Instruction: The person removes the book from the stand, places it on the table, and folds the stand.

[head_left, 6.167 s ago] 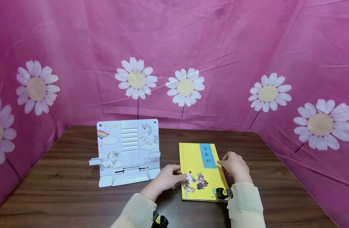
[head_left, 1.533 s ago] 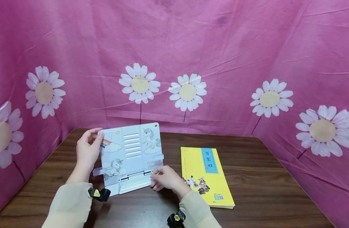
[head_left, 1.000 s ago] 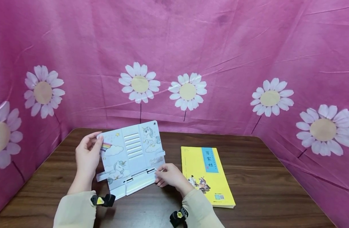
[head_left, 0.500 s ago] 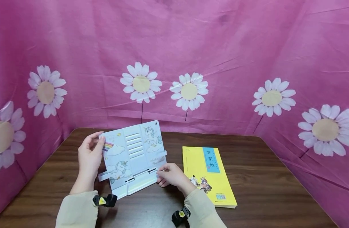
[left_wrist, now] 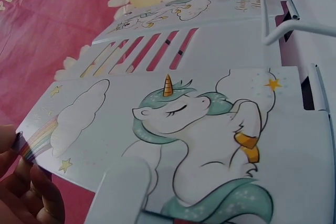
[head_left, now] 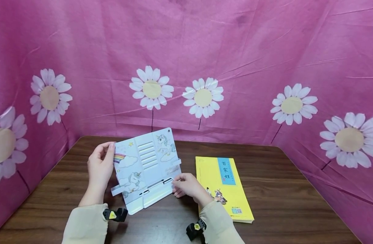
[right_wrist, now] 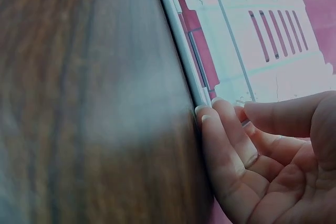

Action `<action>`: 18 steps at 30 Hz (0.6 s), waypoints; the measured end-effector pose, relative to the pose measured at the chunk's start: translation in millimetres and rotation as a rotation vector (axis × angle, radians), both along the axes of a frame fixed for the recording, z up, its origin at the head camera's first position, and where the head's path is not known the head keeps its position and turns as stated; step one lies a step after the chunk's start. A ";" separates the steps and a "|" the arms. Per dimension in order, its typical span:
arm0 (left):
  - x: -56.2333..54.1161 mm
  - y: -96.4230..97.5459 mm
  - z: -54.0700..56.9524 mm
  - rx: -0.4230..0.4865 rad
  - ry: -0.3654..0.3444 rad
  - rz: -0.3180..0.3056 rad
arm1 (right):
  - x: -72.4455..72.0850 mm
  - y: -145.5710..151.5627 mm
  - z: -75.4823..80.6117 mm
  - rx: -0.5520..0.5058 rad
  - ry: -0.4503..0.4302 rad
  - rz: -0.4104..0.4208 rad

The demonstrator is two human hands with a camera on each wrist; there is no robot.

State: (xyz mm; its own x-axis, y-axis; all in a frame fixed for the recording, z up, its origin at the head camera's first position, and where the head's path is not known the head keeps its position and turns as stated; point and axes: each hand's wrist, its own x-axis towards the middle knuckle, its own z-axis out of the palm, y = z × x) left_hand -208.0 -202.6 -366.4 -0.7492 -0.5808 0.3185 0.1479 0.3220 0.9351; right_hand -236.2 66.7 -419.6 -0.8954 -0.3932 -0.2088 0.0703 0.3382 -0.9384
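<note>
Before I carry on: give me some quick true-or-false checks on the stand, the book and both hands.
1. The left hand holds the stand. True.
2. The right hand is holding the book. False: it grips the stand's lower right corner.
3. The book lies on the table. True.
4. The book is open. False: it is closed.
5. Unicorns are printed on the stand. True.

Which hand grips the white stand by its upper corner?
The left hand, pinching the upper left corner of the white stand. The right hand holds its lower right corner, nearer the yellow book.
</note>
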 end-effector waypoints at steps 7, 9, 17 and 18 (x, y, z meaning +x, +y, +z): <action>1.6 2.3 2.7 -0.046 -0.020 -0.002 | -2.9 3.9 0.2 0.034 -0.026 -0.023; 1.8 2.7 3.1 -0.059 -0.017 0.003 | -3.8 4.6 -0.1 0.031 -0.034 -0.032; 3.4 3.8 4.7 -0.087 -0.032 0.009 | -8.3 6.4 -1.8 0.022 -0.054 -0.063; 3.4 3.6 4.6 -0.090 -0.033 0.009 | -8.5 6.7 -1.7 0.026 -0.055 -0.065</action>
State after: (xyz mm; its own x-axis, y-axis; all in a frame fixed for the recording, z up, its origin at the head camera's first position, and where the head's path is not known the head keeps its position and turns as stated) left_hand -204.6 -198.9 -361.9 -0.7551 -0.5576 0.3448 0.1145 0.4056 0.9068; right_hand -244.7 73.5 -421.4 -0.9056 -0.3287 -0.2680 0.1442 0.3554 -0.9235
